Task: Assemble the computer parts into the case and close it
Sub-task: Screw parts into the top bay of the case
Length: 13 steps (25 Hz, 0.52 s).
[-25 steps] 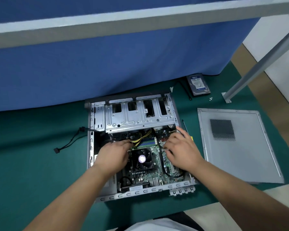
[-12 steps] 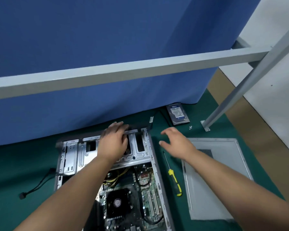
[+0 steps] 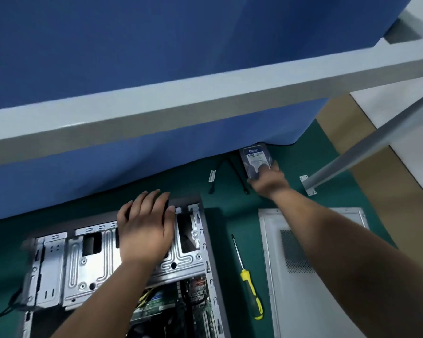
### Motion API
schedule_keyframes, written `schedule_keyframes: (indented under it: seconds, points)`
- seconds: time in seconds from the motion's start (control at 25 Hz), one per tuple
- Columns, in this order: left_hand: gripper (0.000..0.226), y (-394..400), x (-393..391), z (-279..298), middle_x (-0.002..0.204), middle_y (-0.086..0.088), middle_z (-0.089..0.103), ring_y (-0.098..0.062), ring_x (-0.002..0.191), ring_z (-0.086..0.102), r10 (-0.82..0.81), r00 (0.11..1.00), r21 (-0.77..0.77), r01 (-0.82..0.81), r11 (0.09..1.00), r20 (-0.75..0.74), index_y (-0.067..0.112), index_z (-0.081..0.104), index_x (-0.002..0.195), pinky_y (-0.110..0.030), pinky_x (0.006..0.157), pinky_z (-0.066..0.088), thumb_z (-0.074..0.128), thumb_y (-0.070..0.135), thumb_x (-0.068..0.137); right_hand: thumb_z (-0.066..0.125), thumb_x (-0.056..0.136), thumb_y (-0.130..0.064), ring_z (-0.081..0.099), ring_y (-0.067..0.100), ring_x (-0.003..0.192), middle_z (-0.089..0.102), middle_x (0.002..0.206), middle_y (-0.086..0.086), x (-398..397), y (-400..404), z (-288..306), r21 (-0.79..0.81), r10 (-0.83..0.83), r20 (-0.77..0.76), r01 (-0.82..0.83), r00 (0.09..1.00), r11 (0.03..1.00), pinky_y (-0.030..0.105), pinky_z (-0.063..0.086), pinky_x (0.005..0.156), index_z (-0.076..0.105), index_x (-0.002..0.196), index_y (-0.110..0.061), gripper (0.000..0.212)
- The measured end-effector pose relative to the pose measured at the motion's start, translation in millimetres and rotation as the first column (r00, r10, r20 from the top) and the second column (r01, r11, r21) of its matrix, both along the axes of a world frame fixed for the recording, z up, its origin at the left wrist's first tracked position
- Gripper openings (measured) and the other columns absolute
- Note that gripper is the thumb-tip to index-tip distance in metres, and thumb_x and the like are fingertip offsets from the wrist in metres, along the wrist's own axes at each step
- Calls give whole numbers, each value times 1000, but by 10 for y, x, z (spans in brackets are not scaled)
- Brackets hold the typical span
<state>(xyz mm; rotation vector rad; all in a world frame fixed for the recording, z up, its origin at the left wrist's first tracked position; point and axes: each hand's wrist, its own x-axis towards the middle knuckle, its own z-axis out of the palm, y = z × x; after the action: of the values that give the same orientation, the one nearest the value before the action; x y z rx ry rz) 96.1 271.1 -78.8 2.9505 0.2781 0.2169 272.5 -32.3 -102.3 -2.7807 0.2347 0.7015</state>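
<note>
Right hand (image 3: 269,182) has reached and grips the hard drive (image 3: 254,160); left hand (image 3: 144,230) rests flat on the case (image 3: 200,242).

Single head-worn wide-angle view looked forward and down from above, close over green-matted table (image 3: 230,215); faced blue fabric partition (image 3: 156,57); grey metal crossbar (image 3: 205,98) crossed near lens. No second view.

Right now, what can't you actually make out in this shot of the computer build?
All in the head view:
- Hard drive: near end covered by the right hand, so the grip underneath is hidden; label text too small.
- Drive cage: middle covered by the left hand.
- Case and motherboard: lower part cut off by the bottom edge.
- Side panel: crossed by the right forearm, cut off below.
</note>
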Motion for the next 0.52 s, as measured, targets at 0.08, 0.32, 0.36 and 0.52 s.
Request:
schedule_keyframes:
  seconds: [0.08,0.32,0.36,0.52]
  points:
    - [43,-12,13,-27,138,7,63,-17,138,49,-2,1000,29,2,1000,13,32,62,130,-43,114,27,32,48,104,58,92,-58,24,47,146,11,165,24,179,11,-147,16,-71,1,71,997,997,55,31,116,28,151,-10,81]
    - [40,-24,-13,-35,136,5,64,-19,135,52,-10,998,44,7,999,67,28,65,126,-44,112,28,38,45,103,71,74,-59,40,39,128,42,139,18,391,121,-301,-89,-171,31,173,985,981,48,41,100,41,141,-14,86]
    - [40,-25,-17,-35,136,5,65,-19,135,52,-7,997,43,4,999,76,28,66,126,-44,112,28,38,45,103,72,72,-61,42,39,126,43,137,18,388,121,-290,-97,-166,31,168,986,981,48,42,98,43,140,-14,87]
    - [40,-30,-7,-36,135,7,65,-18,134,52,2,997,35,-5,999,79,29,66,126,-43,112,28,38,45,102,70,68,-67,46,38,118,47,130,17,243,149,-149,-162,-129,64,138,990,977,45,44,90,51,132,-13,86]
